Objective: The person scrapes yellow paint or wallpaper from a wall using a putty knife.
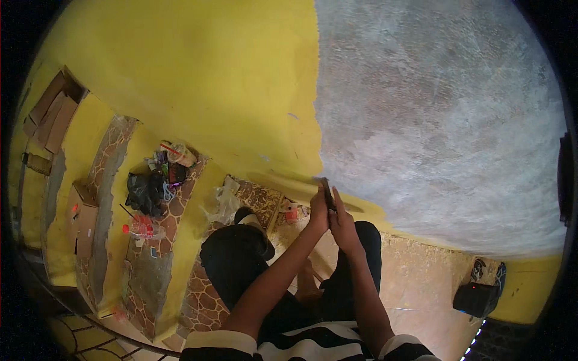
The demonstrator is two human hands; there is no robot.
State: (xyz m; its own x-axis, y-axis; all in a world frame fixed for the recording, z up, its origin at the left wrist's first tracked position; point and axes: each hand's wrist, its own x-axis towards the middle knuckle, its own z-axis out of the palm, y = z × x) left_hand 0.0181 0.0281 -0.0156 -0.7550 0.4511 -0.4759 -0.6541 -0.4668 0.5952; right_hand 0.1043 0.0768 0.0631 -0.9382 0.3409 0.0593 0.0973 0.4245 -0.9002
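Observation:
Both my hands are in front of me, close together at the lower part of the wall. My left hand (319, 210) and my right hand (342, 224) close from either side round a narrow dark scraper-like tool (328, 194). Its top end reaches the wall where yellow paint (241, 78) borders a bare grey patch (439, 120). The fingers cover much of the tool, so its full shape is hidden.
Steps rise on the left, holding a bottle with a red cap (143, 227), a black plastic bag (144, 194), a plastic cup (180, 154) and cardboard boxes (84, 219). Paint flakes lie along the wall's foot. A black box (475, 299) stands at the right.

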